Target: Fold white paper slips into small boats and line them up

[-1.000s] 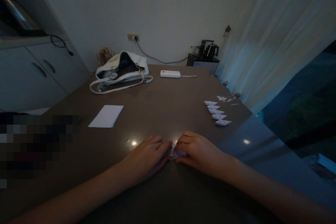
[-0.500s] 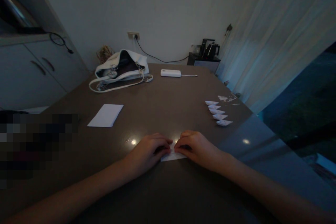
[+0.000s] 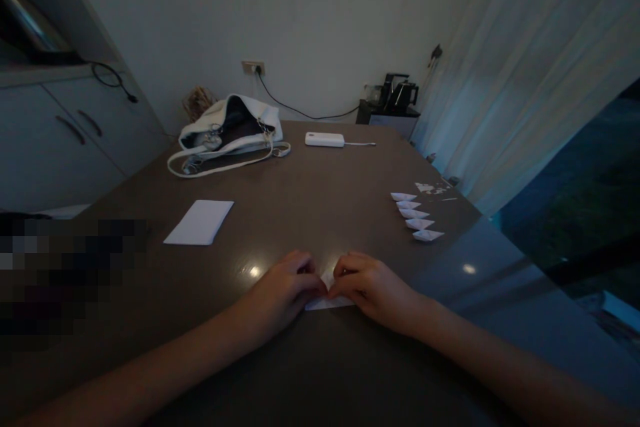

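A small folded white paper (image 3: 327, 303) lies on the table close to me, partly covered by my fingers. My left hand (image 3: 294, 285) pinches it from the left, its thumb and fingertips meeting near the paper's middle. From the other side my right hand (image 3: 371, 285) pinches the same paper, with the fingertips of both hands almost touching. A pale corner of the paper shows above, between the hands. Off to the right, several small folded paper boats (image 3: 420, 223) stand in a row. A stack of white paper sheets (image 3: 200, 223) lies to the left.
A white handbag (image 3: 270, 121) sits open at the far left of the brown table (image 3: 310, 197). Beyond the middle lies a white power bank (image 3: 325, 140) with a short cable. White paper scraps (image 3: 425, 188) lie near the right edge, by the curtain (image 3: 480, 93).
Both hands have shifted their fingers on the folded paper, and its lower edge has come into sight as a flat strip. The boats and the stack stay put.
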Motion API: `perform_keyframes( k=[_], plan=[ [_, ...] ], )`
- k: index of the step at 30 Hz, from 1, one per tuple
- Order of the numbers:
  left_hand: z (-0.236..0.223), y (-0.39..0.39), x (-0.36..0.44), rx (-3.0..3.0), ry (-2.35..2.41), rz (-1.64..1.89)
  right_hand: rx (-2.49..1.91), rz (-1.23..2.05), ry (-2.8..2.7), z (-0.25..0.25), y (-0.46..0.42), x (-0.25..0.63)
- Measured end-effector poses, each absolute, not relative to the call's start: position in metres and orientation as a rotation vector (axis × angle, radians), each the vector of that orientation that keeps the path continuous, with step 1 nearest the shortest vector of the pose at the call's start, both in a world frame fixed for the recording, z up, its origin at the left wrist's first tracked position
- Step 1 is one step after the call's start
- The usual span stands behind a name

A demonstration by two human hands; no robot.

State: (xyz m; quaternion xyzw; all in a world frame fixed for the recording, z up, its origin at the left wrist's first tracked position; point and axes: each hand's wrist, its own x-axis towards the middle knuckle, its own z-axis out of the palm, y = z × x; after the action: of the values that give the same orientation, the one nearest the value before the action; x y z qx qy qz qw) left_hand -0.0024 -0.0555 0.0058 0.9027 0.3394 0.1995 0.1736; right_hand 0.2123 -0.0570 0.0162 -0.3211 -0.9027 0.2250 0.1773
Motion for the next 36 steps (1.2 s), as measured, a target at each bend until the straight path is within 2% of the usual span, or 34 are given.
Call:
perform_keyframes(
  k=[8, 22, 31, 36],
  plan=[
    [0.039, -0.06, -0.02, 2.93, 0.804, 0.17, -1.06, 0.487, -2.76, 0.04, -0.059, 0.228],
    [0.045, -0.059, -0.028, 2.842, 0.83, 0.044, -1.22, 0.586, -2.726, 0.05, -0.059, 0.24],
    [0.036, -0.06, -0.017, 2.689, 0.93, 0.181, -1.115, 0.653, -2.605, 0.049, -0.061, 0.232],
    [0.02, -0.057, -0.011, 2.574, 1.009, 0.342, -1.228, 0.576, -2.479, 0.039, -0.061, 0.225]
  ],
)
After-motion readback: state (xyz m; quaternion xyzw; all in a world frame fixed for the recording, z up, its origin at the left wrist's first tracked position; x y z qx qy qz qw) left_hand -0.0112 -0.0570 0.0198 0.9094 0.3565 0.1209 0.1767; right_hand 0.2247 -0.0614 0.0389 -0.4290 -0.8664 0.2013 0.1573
